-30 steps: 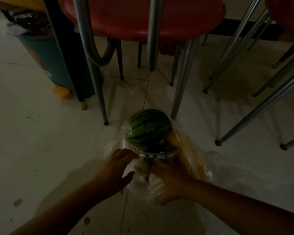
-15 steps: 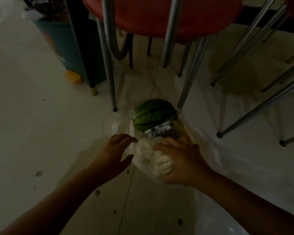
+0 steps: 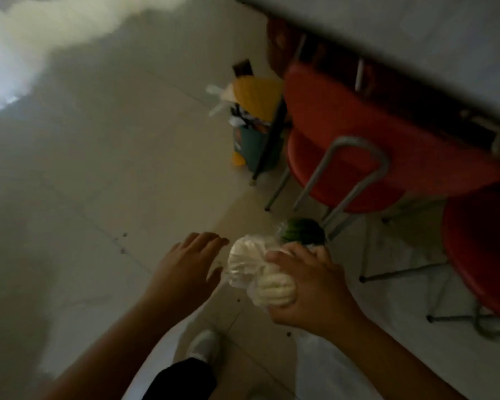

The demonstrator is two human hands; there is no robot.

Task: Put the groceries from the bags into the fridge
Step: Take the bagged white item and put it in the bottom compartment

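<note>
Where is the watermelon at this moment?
In the head view the watermelon lies right of centre, just beyond the right hand, at the foot of the red chair.

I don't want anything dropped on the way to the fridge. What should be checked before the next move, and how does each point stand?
1. Right hand closed on the bag of white buns: ok.
2. Bag fully supported: not ok, its loose clear plastic bulges out beside the fingers.
3. Left hand free to help: ok, open and empty beside the bag.
4. Watermelon left stable: cannot tell, half hidden near the red chair.
5. Path clear: cannot tell, the fridge is not in view.
6. Footing: ok, the shoe is on bare floor.
</note>
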